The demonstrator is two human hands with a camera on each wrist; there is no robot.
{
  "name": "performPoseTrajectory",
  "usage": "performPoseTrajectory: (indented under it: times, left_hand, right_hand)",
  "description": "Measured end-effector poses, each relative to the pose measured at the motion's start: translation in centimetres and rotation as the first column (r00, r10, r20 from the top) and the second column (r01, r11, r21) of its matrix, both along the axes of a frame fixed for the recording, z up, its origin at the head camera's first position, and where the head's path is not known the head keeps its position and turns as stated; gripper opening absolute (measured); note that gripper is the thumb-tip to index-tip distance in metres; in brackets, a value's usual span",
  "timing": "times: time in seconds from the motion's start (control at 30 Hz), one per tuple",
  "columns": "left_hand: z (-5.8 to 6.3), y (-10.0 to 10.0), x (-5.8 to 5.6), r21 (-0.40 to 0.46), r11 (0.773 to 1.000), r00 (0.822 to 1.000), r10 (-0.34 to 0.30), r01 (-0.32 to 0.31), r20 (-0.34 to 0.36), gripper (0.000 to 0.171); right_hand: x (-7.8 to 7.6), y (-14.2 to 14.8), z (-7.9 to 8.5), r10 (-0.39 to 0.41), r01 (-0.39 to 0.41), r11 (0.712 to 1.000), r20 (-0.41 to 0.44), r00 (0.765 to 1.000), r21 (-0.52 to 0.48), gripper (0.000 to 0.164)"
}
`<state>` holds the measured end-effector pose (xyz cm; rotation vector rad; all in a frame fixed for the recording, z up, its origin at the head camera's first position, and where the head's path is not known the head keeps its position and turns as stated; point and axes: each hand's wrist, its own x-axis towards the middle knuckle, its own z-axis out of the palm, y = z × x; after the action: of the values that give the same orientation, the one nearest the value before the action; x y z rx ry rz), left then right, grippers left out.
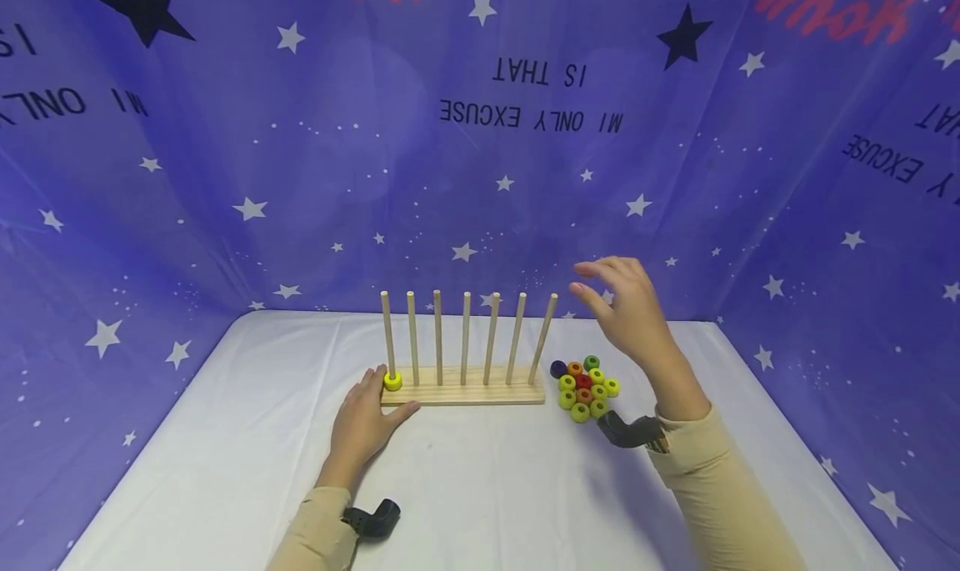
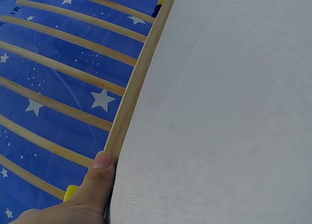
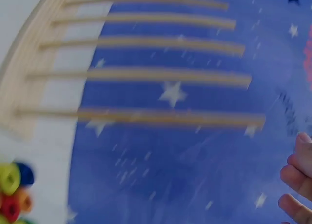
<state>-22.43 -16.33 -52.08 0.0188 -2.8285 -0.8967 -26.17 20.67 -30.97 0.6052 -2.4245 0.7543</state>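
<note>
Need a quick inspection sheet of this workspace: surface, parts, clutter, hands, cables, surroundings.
Surface: table under a white cloth.
Job's things: wooden peg rack with seven pegs; one yellow bead at the foot of the leftmost peg; bead cluster right of the rack, in yellow, red, orange, green and dark blue.
Clutter: nothing seen.
Left hand: holds the rack's left end, thumb along the front edge.
Right hand: raised right of the pegs, thumb apart from the fingers; no bead seen in it.
Cables: nothing seen; a black device at each wrist.
Surroundings: blue-purple backdrop with stars and lettering.
</note>
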Motion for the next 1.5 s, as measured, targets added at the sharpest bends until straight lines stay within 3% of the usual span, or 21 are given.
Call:
performPoseTrajectory:
  times: [0.37,0.63,0.93,1.17,1.5]
  left_hand:
    - [0.0,-0.2,0.0,-0.005,1.0,1.0,0.001,-0.001,0.019,0.099]
    - [0.3,0.0,0.1,-0.001,1.0,1.0,0.001,-0.001,0.016,0.098]
    - [0.3,0.1,0.1,-0.003,1.0,1.0,0.004,-0.004,0.016,0.098]
    - [0.1,0.0,0.0,-0.002,1.0,1.0,-0.004,0.004,0.011,0.098]
    - [0.0,0.0,0.0,0.002,1.0,1.0,-0.002,0.002,0.009,0.098]
  right_hand:
    - [-0.9,7.2,-6.4,-0.158,0.151,0.987,0.201,0.967,0.051,0.036]
    - [-1.5,10.1,-11.1,-0.147,0.141,0.989,0.284,0.948,0.04,0.038]
    - [-1.7,11.2,-15.4,-0.116,0.109,0.993,0.382,0.917,0.04,0.04]
    - [-1.4,11.6,-17.5,-0.103,0.088,0.995,0.428,0.898,0.056,0.04]
    - [-1.6,11.5,-18.8,-0.109,0.082,0.994,0.467,0.878,0.077,0.042]
